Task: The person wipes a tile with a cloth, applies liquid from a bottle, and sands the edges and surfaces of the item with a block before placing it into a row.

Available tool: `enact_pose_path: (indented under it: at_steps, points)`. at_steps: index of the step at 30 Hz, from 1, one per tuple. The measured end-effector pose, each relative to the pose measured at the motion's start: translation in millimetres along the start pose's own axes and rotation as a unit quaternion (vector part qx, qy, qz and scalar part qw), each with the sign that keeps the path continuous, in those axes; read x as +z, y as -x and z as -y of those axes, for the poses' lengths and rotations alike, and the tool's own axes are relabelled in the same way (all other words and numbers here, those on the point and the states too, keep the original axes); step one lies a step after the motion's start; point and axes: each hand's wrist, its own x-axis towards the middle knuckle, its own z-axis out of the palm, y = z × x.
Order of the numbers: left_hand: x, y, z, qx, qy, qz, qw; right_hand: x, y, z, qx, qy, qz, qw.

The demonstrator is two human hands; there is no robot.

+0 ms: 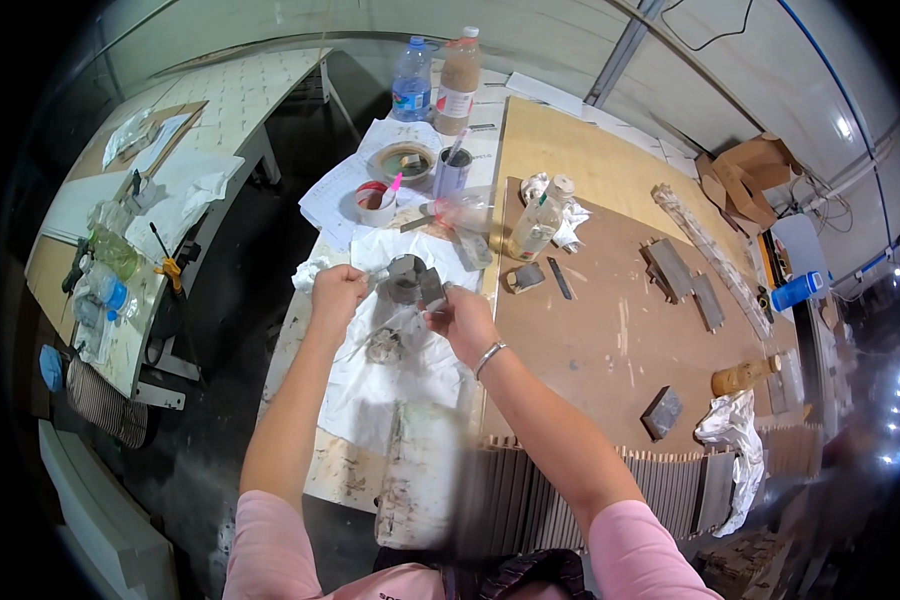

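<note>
My left hand (340,292) is closed in a fist, with a thin pale sliver showing at its right side; what it grips is mostly hidden. Between my hands is a round dark grey thing (404,277), perhaps a small tin. My right hand (462,318), with a metal bangle on its wrist, pinches a small dark grey block (431,288) against the round thing's right side. Beneath them a white cloth (370,390) covers the table and bears a grey smudge (384,346). Near my body stands a stained white cylinder (415,460).
Tape rolls (375,203), a tin (453,172) and two large bottles (458,80) stand beyond my hands. On the brown board (590,340) to the right are a clear bottle (536,228) and dark blocks (668,268). Many slats (570,495) line its near edge. A side table (195,130) stands left.
</note>
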Motion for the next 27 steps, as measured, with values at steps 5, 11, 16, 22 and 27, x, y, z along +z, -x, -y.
enact_pose_path:
  at_steps: [5, 11, 16, 22, 27]
  points:
    - [16.2, 33.2, -7.6, 0.007, 0.065, 0.058, 0.996, 4.0, -4.5, -2.3, -0.006, -0.015, -0.019, 1.000]
    - [14.2, 20.8, 16.6, 0.103, 0.007, -0.017, 0.995, 15.6, -0.1, -10.3, 0.013, -0.062, 0.007, 0.998]
    - [26.7, 28.5, 30.5, 0.178, -0.054, -0.016, 0.982, 6.5, -2.2, -8.6, -0.008, -0.053, -0.010, 0.998]
    - [28.3, 23.0, 34.5, 0.174, -0.008, -0.051, 0.983, 3.6, -3.3, -11.2, -0.002, -0.054, 0.006, 0.999]
    - [33.6, 16.6, 43.2, 0.144, 0.011, -0.036, 0.989, 5.3, 5.6, -5.8, 0.000, -0.050, 0.016, 0.999]
